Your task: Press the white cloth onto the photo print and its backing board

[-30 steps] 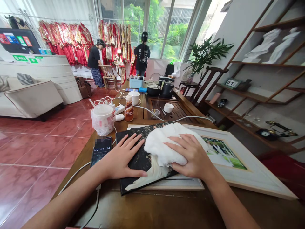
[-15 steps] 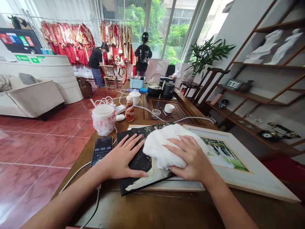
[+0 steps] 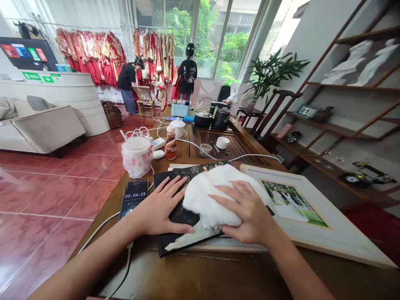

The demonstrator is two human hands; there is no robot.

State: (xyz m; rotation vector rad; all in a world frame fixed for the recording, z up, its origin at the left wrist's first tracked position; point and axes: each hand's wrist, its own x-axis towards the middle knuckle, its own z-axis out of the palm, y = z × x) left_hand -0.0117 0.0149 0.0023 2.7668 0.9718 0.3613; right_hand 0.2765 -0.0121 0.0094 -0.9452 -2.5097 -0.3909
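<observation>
A dark photo panel (image 3: 179, 214) with a printed picture lies on the wooden table, partly on top of a pale frame. My left hand (image 3: 161, 206) rests flat on the panel's left part, fingers spread. In my right hand (image 3: 250, 210) is a fluffy white cloth (image 3: 212, 187), pressed against the panel and covering much of its picture. The fingers bend over the cloth from the right. Beside my right hand, a white-framed photo (image 3: 296, 204) shows people on greenery. A phone (image 3: 134, 196) with a running timer lies left of my left hand.
A plastic-wrapped cup (image 3: 136, 156), a brown bottle (image 3: 170, 143) and a white lidded jar (image 3: 178, 128) stand behind the panel. Cables cross the table. Farther back are a tea tray (image 3: 240, 143), a white bowl (image 3: 222, 143) and black pots (image 3: 220, 119). Two people stand near hanging red garments.
My right hand has slid the white cloth slightly to the left across the panel. My left hand stays in place.
</observation>
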